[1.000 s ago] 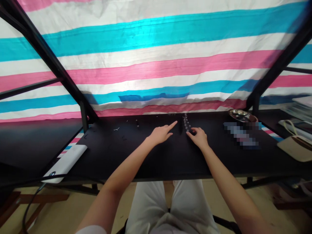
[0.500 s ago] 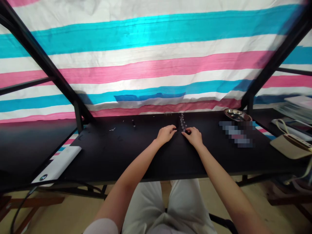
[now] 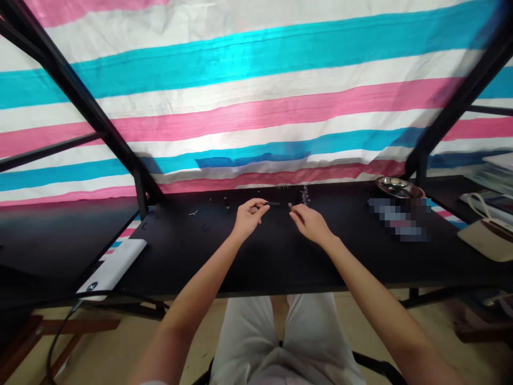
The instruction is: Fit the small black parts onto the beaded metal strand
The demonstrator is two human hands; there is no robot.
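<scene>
My left hand is closed in a pinch on a thin dark strip, which sticks out to the right above the black table. Across a small gap, my right hand pinches a small greyish bead-like piece between thumb and fingertips. Just behind that hand stands a cluster of small greyish round pieces, partly hidden by it. Several tiny pieces form a row at the table's far edge. Left of my left hand lies a small dark piece with light ends.
A shiny metal dish and a blurred-out item lie to the right. A beige pouch is at the far right. On the left are a white box-like device with a cable and a scrap of white thread. Striped sheeting hangs behind.
My hands have lifted and drawn apart. The dark strip now shows in my left hand, and my right hand has come away from the cluster with a small piece. The view shifted slightly.
</scene>
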